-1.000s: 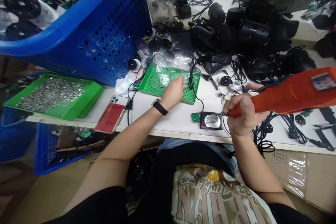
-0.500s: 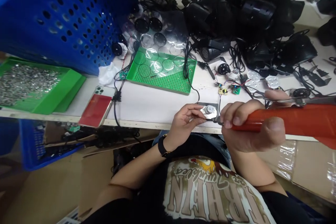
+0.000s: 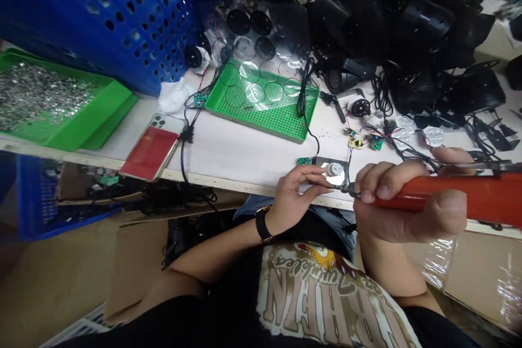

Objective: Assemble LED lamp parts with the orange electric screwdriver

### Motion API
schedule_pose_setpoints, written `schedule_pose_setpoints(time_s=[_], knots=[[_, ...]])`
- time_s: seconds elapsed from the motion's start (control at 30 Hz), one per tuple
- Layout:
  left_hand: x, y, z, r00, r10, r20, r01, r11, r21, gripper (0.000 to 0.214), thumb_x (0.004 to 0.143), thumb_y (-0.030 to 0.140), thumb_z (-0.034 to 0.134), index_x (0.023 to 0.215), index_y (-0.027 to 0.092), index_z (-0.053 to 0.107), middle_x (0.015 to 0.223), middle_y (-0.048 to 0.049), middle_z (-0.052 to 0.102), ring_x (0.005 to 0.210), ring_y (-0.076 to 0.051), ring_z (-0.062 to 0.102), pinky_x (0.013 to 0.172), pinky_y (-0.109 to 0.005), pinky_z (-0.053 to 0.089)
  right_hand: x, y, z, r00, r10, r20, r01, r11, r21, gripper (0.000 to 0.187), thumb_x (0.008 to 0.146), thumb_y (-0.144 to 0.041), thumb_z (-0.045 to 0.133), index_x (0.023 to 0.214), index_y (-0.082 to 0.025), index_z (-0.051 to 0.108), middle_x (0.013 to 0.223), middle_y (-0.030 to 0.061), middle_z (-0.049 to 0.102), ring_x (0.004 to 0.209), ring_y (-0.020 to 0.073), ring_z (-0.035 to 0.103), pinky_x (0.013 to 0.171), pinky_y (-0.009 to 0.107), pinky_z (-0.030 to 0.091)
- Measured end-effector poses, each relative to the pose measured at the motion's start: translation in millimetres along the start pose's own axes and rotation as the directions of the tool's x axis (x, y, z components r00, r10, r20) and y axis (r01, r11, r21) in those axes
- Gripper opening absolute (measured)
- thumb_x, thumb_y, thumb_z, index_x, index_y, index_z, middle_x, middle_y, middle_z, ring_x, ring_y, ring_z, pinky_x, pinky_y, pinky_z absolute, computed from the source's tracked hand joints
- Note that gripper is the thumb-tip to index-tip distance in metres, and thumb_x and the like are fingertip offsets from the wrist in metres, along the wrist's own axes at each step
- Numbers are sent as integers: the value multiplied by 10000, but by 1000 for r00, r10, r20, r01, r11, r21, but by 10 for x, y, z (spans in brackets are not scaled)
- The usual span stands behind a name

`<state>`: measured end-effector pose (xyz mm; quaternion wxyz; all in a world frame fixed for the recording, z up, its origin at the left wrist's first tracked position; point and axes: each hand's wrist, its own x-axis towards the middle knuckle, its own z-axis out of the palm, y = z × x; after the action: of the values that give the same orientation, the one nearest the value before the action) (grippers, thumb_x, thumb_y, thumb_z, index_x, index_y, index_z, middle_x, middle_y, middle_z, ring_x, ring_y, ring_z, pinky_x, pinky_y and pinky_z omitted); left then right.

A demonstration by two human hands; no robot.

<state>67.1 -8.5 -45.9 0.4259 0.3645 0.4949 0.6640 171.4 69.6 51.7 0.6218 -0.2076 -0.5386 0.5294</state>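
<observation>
Left hand [image 3: 291, 201]: a second ago over the green tray; now at the driver's tip, fingertips drawn together; what they pinch, if anything, I cannot tell.
Right hand [image 3: 383, 220]: gripping the orange driver [image 3: 487, 201], as before, its tip now pointing toward the left fingertips.
Square black-edged part [image 3: 336, 175]: on the table near the front edge, silver disc uppermost, just beyond the left fingertips, which partly hide it.
Green tray [image 3: 261, 114]: a few small screws at its right end; clear plastic sheet [image 3: 273, 73] over its far side.
Green bin [image 3: 98, 119]: heaped with small metal pieces [image 3: 44, 92].
Coiled black cable [image 3: 304, 98]: lies across the tray's right side.
Phone [image 3: 150, 149]: left along the front edge.
Black housings [image 3: 424, 22]: crowd the far right.
</observation>
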Motion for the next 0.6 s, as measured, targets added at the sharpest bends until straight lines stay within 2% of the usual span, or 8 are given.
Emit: schedule_pose_setpoints(time_s=[0.13, 0.2, 0.37, 0.6], knots=[[128, -35, -7, 982, 187, 25, -187, 949, 252, 593, 848, 282, 835, 1371, 264, 555, 1259, -84, 735, 1218, -241, 682, 1115, -466, 505, 136, 192, 53, 997, -70, -13, 69, 997, -43, 185, 863, -442, 681, 947, -303, 592, 514, -104, 504, 317, 111, 423, 350, 275, 408], [209, -69, 3, 973, 223, 61, -229, 892, 390, 610, 835, 224, 839, 1369, 262, 547, 1284, -89, 716, 1254, -261, 652, 1124, -485, 490, 184, 328, 67, 998, -66, -6, 66, 995, -77, 215, 843, -443, 712, 945, -304, 583, 509, -111, 504, 314, 107, 409, 341, 266, 410], [309, -172, 54, 967, 206, 151, -255, 801, 541, 492, 837, 130, 778, 1271, 211, 561, 1267, -109, 692, 1239, -286, 631, 1061, -478, 520, 192, 535, 60, 995, 23, 101, -7, 987, -158, 263, 852, -469, 721, 899, -256, 574, 519, -94, 523, 333, 96, 458, 355, 246, 433], [295, -221, 69, 978, 163, 132, -209, 803, 558, 325, 901, 196, 714, 1192, 196, 570, 1189, -107, 702, 1172, -273, 655, 989, -434, 547, 155, 606, 0, 977, 108, 186, -66, 973, -221, 291, 862, -503, 714, 890, -243, 586, 520, -86, 523, 351, 110, 487, 367, 267, 441]])
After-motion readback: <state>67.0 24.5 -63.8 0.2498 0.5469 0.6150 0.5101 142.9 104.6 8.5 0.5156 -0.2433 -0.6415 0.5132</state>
